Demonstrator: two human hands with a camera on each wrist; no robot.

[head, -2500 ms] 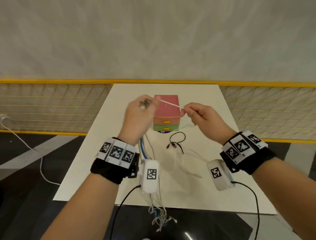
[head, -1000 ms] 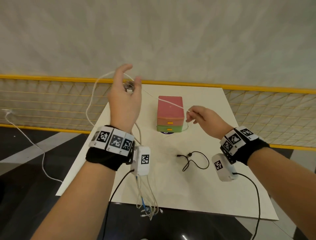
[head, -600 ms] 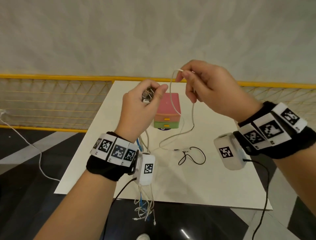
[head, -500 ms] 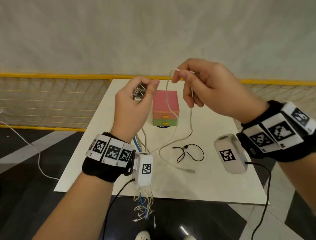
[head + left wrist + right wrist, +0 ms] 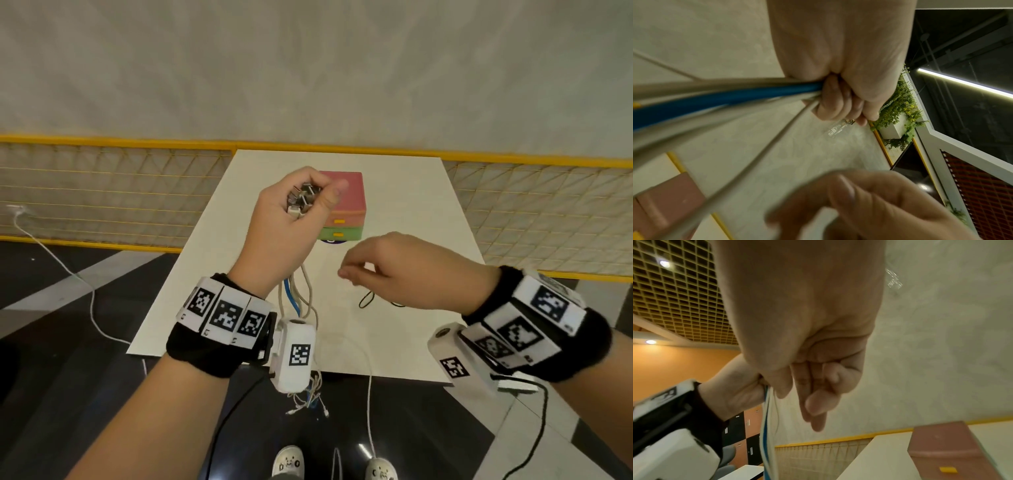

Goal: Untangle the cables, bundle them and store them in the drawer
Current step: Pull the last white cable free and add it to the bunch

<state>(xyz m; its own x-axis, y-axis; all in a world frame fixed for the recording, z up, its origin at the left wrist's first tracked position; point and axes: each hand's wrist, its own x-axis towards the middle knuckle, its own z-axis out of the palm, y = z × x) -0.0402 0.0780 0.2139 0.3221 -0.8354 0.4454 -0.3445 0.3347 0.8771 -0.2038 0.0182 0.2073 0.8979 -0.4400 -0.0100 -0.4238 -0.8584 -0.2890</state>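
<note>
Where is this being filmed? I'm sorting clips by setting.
Probably an indoor recording space in an office-like building: a white table fenced by yellow netted barriers, a grid ceiling, and lockers with chairs behind.

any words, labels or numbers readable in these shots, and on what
No readable text anywhere.
Wristbands and wrist cameras: black-and-white square code markers only, no letters or digits.
Drawer box: plain yellow handles, no label.
Lockers behind: small tags, too blurred to read.

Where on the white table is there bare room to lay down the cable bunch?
Bare patches: the white table right of the pink and green drawer box, and its left edge. Crowded: the thin black cable under the right hand.
</note>
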